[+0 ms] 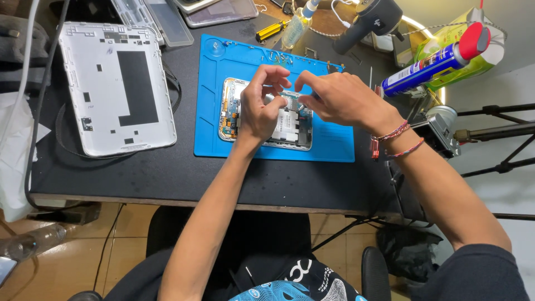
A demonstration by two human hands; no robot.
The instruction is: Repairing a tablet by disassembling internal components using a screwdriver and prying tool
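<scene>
We work at a black table point(167, 173) whose front edge runs above a tan tiled floor point(67, 245), with a black chair seat beneath our arms. On the table lies a blue work mat point(223, 134), and on it sits the opened tablet point(290, 131), its circuit boards and pale battery exposed. Our left hand point(259, 106) rests on the tablet's middle with thumb and forefinger curled towards each other. Our right hand point(340, 97) meets it from the right, fingertips drawn together in a pinch over the tablet's upper edge. Whatever the fingers grip is too small for us to make out.

To the left lies the white back cover point(117, 83), inner side up, with a dark rectangular patch. At the upper right a blue spray can point(429, 64) with a red cap lies tilted against a yellow-green package point(479, 56). A yellow-handled screwdriver point(270, 30) and a clear bottle point(295, 22) sit beyond the mat. Clear trays at the top edge are cut off, and the tablet's centre hides under our hands.
</scene>
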